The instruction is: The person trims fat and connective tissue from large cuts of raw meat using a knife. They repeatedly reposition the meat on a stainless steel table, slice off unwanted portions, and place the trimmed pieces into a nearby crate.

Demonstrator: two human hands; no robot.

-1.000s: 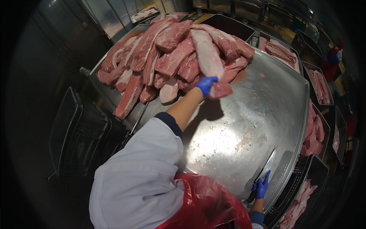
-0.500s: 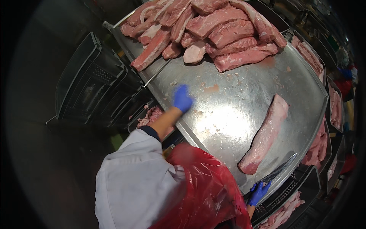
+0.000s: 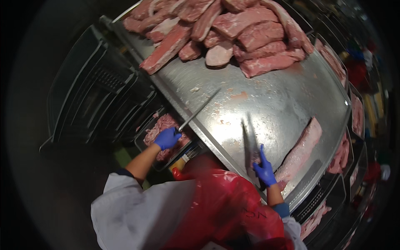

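Apron (image 3: 225, 196): red and shiny, at the worktop's near corner.
Right hand (image 3: 264, 168): blue-gloved, over the worktop near that corner, closed round the knife's handle, one finger stretched out.
Knife (image 3: 251, 143): blade blurred, pointing away from the apron; apart from both meat and rod.
Left hand (image 3: 168, 138): blue-gloved, just outside the worktop's near-left edge, closed on the rod's handle.
Rod (image 3: 200, 107): slim, grey, slanting across the near-left edge, its tip above the worktop; whether it touches the surface I cannot tell.
Scraps (image 3: 163, 124): pink, heaped in a container below the left hand.
Strip (image 3: 302, 152): one long pale piece of meat, lying along the near-right edge, its near end partly hidden by the right hand and wrist.
Worktop (image 3: 287, 96): bare metal in the middle, dotted with small bits of meat.
Pile (image 3: 260, 39): many thick pieces, stacked toward the far edge and running out of view.
Right-hand bins: more meat (image 3: 331, 62) in containers beyond the right edges.
Progress: a judgement only: one piece is set apart, no blade is on it, and the scraps suggest some trimming is done; the whole pile seems left.
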